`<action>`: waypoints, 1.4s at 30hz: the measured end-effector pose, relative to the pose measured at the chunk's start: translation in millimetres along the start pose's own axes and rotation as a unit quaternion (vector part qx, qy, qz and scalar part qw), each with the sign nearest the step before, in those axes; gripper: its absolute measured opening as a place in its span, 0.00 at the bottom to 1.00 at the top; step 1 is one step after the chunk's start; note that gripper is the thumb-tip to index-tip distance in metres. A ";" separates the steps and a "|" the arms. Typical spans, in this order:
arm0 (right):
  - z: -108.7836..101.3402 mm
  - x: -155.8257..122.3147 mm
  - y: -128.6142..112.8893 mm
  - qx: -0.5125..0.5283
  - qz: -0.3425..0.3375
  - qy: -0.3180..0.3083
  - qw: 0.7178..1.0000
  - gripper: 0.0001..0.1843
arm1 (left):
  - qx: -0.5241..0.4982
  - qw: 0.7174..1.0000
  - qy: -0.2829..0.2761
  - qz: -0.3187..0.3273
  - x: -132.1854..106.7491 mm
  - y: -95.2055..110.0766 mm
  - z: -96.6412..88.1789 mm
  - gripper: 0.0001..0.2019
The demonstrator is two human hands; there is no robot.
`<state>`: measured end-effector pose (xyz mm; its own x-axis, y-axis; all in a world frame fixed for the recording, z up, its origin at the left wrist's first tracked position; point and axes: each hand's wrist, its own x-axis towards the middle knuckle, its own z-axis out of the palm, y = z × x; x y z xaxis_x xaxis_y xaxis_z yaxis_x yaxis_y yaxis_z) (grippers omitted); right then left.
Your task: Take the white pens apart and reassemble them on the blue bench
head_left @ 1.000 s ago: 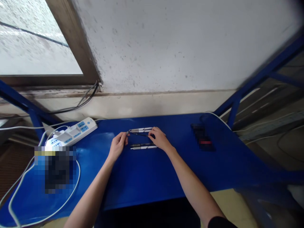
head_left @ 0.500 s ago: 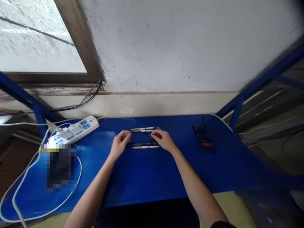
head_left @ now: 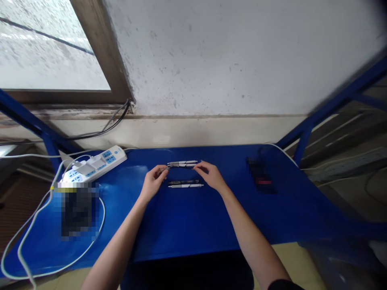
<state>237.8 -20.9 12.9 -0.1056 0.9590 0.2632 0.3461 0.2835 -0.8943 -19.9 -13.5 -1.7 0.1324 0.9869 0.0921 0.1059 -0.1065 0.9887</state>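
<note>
My left hand is closed in a pinch at the left ends of the upper pens, on a small greyish piece that is mostly hidden by the fingers. Opposite it, my right hand pinches the end of a thin dark slender piece, too small to name; a pale tip shows above the knuckles. Just behind the fingertips lie white pens, side by side. Nearer to me, between the wrists, a black pen and a white pen lie parallel on the blue table.
A white power strip with plugged-in adapters stands at the left, and a white cable loops round a blurred dark object. Another blurred dark object with a red patch lies at the right. Blue frame posts flank the table; a wall is behind.
Both hands have moved only slightly and stay pinched. The thin dark piece between them sits a little higher and flatter. The lower pens have not visibly moved on the table.
</note>
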 end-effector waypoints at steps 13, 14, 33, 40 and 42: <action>16.1 0.9 -0.3 0.260 0.133 0.079 0.953 0.15 | 0.023 0.999 -0.016 -0.023 -2.9 7.5 1.3 0.15; 16.2 0.6 -0.6 0.234 0.128 0.080 0.960 0.15 | 0.030 0.999 -0.018 -0.024 -3.2 8.4 1.3 0.15; -3.2 0.0 24.6 -0.259 0.010 0.162 0.952 0.10 | 0.018 0.999 -0.006 -0.042 -1.0 3.6 3.1 0.17; -11.4 -4.1 47.3 -0.365 0.085 0.158 0.913 0.04 | -0.065 0.997 0.009 -0.042 1.1 -2.4 3.7 0.17; -12.6 -1.9 44.1 -0.311 0.083 0.159 0.933 0.05 | -0.088 0.995 0.010 -0.046 1.3 -3.0 4.2 0.18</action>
<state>265.0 -10.1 -22.5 0.2456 0.9144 0.3218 0.8173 -0.0169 -0.5759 -15.9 -12.4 -5.0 0.1097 0.9940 0.0014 -0.0575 0.0049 0.9983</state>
